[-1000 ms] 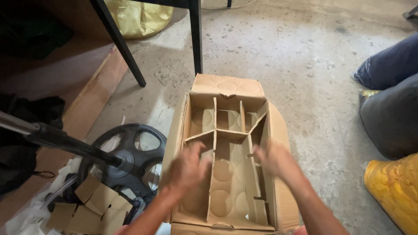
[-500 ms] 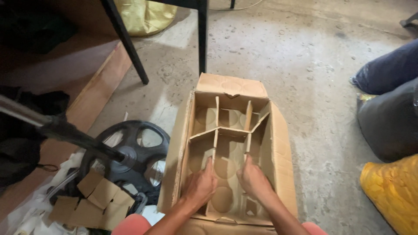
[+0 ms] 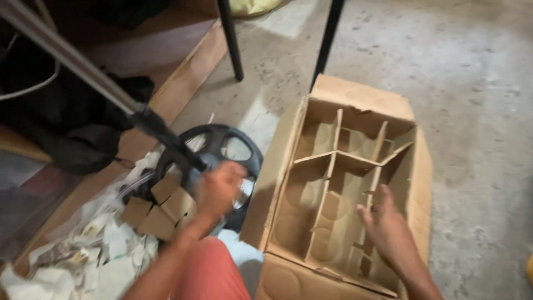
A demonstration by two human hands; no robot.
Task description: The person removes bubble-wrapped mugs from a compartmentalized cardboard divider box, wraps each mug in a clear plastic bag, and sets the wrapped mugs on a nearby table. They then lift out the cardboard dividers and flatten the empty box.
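While the right hand [image 3: 388, 225] rests flat, fingers spread, on the dividers [image 3: 338, 161] inside the open carton [image 3: 277, 166] on the floor, the left hand [image 3: 219, 189], blurred with its grip unclear, should reach steadily towards the black wheel [image 3: 244, 153].

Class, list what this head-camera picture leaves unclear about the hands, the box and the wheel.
- Left hand: motion-blurred; whether it grips anything is unclear.
- Black wheel: lower part hidden behind that hand and cardboard scraps.
- Cardboard box: near end cut off by the bottom edge.
- Right hand: covers the dividers beneath.
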